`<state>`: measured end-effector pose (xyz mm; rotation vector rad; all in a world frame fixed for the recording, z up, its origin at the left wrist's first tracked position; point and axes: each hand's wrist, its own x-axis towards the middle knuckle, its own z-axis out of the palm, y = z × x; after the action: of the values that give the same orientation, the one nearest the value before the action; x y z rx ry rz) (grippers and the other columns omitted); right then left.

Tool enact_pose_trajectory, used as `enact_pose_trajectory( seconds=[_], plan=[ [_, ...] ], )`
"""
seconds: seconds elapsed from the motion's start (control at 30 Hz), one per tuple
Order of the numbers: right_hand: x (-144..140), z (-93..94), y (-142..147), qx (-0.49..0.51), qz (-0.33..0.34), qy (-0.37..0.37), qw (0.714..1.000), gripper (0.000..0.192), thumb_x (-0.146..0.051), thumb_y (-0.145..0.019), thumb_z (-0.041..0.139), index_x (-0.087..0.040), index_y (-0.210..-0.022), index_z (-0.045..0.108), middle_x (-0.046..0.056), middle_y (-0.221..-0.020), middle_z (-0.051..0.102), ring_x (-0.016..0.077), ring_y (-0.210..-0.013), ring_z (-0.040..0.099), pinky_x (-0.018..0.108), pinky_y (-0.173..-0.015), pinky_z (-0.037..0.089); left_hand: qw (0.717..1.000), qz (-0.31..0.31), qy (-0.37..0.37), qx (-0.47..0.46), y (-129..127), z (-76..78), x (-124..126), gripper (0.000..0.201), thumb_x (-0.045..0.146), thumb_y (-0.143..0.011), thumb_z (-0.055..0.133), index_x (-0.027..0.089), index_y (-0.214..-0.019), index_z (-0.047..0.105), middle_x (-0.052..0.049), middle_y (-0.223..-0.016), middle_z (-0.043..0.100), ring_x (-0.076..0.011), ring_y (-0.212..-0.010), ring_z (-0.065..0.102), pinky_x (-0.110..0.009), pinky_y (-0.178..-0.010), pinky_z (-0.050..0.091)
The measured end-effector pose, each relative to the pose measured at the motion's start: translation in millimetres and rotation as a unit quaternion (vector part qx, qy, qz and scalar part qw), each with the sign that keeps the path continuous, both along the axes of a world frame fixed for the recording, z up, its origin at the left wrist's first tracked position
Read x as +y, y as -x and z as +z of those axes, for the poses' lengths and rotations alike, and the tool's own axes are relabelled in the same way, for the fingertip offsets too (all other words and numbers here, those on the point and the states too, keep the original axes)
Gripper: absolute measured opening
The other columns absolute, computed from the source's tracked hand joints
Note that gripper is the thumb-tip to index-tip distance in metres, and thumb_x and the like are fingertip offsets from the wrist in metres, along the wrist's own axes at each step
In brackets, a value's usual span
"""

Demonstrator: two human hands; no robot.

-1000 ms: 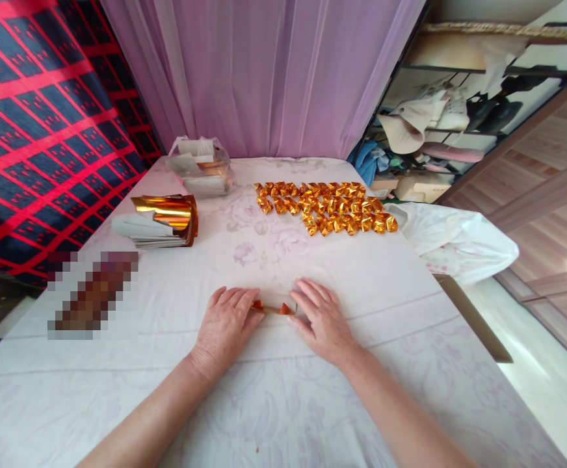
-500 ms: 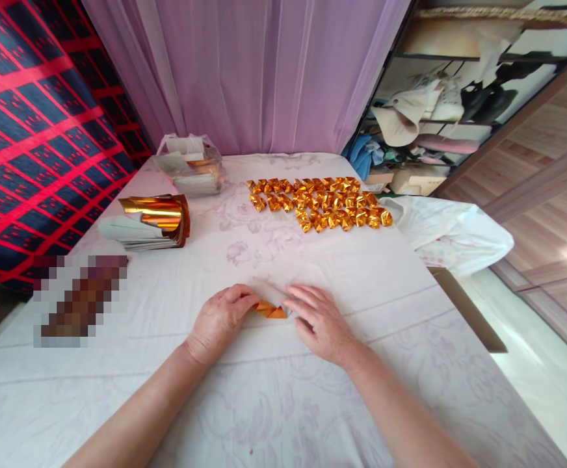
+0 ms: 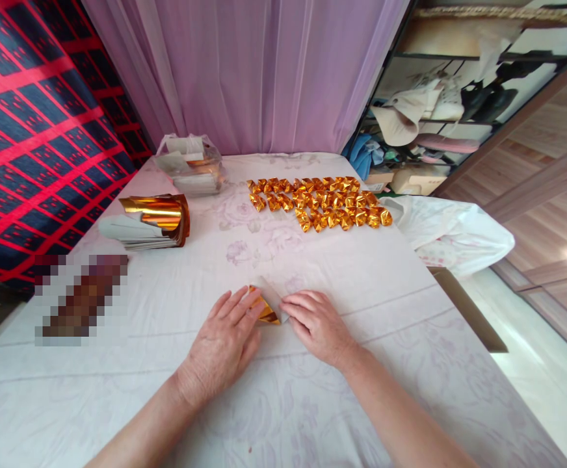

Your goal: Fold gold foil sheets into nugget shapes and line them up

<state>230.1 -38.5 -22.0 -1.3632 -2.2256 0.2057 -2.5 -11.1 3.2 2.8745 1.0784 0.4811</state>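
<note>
A sheet of gold foil paper (image 3: 270,314), partly folded, lies on the cloth in front of me with some of its pale back showing. My left hand (image 3: 222,341) rests flat over its left part, fingers stretched out and hiding that side. At the right corner, the fingers of my right hand (image 3: 320,328) are pressed together on the paper's edge. Farther off, several folded gold foil pieces (image 3: 335,200) sit in rows. A bent stack of gold foil sheets (image 3: 159,218) lies to the left.
A clear plastic bag (image 3: 193,172) with more paper stands at the table's back left. The white flowered tablecloth (image 3: 264,403) covers the table. A blurred-out item (image 3: 86,296) lies at the left edge. Beyond the right edge are a white plastic bag (image 3: 459,234) and a shelf with shoes.
My left hand has gone from pinching the paper's left end to lying flat on it. The gold part now shows as a flatter triangle. My right hand has barely moved.
</note>
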Motion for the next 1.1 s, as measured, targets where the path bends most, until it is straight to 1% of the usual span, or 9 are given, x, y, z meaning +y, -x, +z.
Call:
enact_pose_trajectory(
  seconds=[0.1, 0.2, 0.3, 0.4, 0.53, 0.67, 0.8, 0.97, 1.1],
  plan=[
    [1, -0.6, 1, -0.013, 0.004, -0.021, 1.0, 0.032, -0.01, -0.09, 0.053, -0.023, -0.115, 0.068, 0.005, -0.109, 0.069, 0.0203, -0.102, 0.059, 0.038, -0.092, 0.047, 1.0, -0.018, -0.01, -0.004, -6, -8.0, -12, 0.041, 0.033, -0.094, 0.051, 0.018, -0.132, 0.056, -0.01, -0.138, 0.059, -0.0289, -0.131, 0.05, -0.05, -0.11, 0.039],
    [1, 0.1, 3, -0.026, 0.011, -0.058, 0.998, 0.026, -0.013, -0.09, 0.057, -0.023, -0.111, 0.069, 0.005, -0.101, 0.07, 0.0205, -0.095, 0.059, 0.038, -0.085, 0.048, 1.0, -0.014, -0.013, -0.003, -5, -17.5, -10, 0.032, 0.032, -0.096, 0.05, 0.022, -0.124, 0.062, -0.008, -0.135, 0.061, -0.0273, -0.128, 0.053, -0.048, -0.11, 0.039],
    [0, 1.9, 6, -0.038, 0.016, -0.094, 0.995, 0.018, -0.015, -0.09, 0.06, -0.023, -0.103, 0.069, 0.004, -0.1, 0.07, 0.0209, -0.097, 0.058, 0.038, -0.088, 0.046, 1.0, -0.017, -0.013, -0.006, 0, -22.8, -4, 0.029, 0.031, -0.098, 0.048, 0.023, -0.121, 0.064, -0.008, -0.136, 0.061, -0.0275, -0.129, 0.053, -0.048, -0.109, 0.041],
    [0, 3.3, 9, -0.051, 0.027, -0.117, 0.991, 0.017, -0.015, -0.093, 0.057, -0.023, -0.101, 0.068, 0.004, -0.109, 0.069, 0.0211, -0.105, 0.057, 0.039, -0.095, 0.044, 1.0, -0.026, -0.01, -0.003, 5, -24.8, 1, 0.03, 0.031, -0.098, 0.047, 0.021, -0.121, 0.064, -0.008, -0.135, 0.061, -0.0281, -0.129, 0.053, -0.05, -0.109, 0.041],
    [1, 2.7, 11, -0.078, 0.043, -0.119, 0.989, 0.021, -0.015, -0.092, 0.058, -0.023, -0.11, 0.067, 0.004, -0.117, 0.068, 0.0217, -0.113, 0.055, 0.041, -0.099, 0.042, 0.999, -0.047, -0.001, -0.001, 11, -26.9, 8, 0.029, 0.03, -0.099, 0.047, 0.022, -0.121, 0.063, -0.008, -0.134, 0.062, -0.0269, -0.128, 0.054, -0.051, -0.11, 0.039],
    [4, 3.0, 9, -0.105, 0.066, -0.124, 0.985, 0.022, -0.016, -0.093, 0.058, -0.022, -0.113, 0.066, 0.005, -0.122, 0.067, 0.0228, -0.117, 0.054, 0.042, -0.101, 0.04, 0.997, -0.07, 0.02, 0.003, 17, -26.8, 16, 0.03, 0.031, -0.099, 0.048, 0.023, -0.125, 0.061, -0.007, -0.135, 0.062, -0.0262, -0.129, 0.054, -0.052, -0.11, 0.038],
    [9, 9.7, 8, -0.136, 0.104, -0.143, 0.975, 0.02, -0.016, -0.096, 0.053, -0.019, -0.112, 0.065, 0.006, -0.122, 0.067, 0.0226, -0.117, 0.054, 0.041, -0.101, 0.04, 0.996, -0.075, 0.041, -0.002, 21, -24.4, 21, 0.029, 0.031, -0.1, 0.046, 0.025, -0.124, 0.061, -0.007, -0.134, 0.062, -0.0259, -0.128, 0.054, -0.054, -0.11, 0.037],
    [16, 15.5, 15, -0.12, 0.145, -0.166, 0.968, 0.015, -0.015, -0.097, 0.051, -0.018, -0.098, 0.066, 0.006, -0.115, 0.069, 0.021, -0.113, 0.056, 0.038, -0.1, 0.039, 0.995, -0.078, 0.06, -0.026, 25, -24.2, 22, 0.026, 0.029, -0.1, 0.046, 0.025, -0.12, 0.063, -0.007, -0.132, 0.064, -0.0237, -0.127, 0.055, -0.053, -0.11, 0.036],
    [18, 11.3, 23, -0.098, 0.143, -0.127, 0.977, 0.018, -0.015, -0.097, 0.048, -0.02, -0.09, 0.064, 0.004, -0.095, 0.071, 0.0181, -0.092, 0.06, 0.035, -0.087, 0.043, 0.995, -0.059, 0.059, -0.052, 24, -24.9, 21, 0.021, 0.029, -0.099, 0.05, 0.025, -0.108, 0.069, -0.006, -0.127, 0.066, -0.0235, -0.125, 0.056, -0.053, -0.111, 0.035]
  ],
)
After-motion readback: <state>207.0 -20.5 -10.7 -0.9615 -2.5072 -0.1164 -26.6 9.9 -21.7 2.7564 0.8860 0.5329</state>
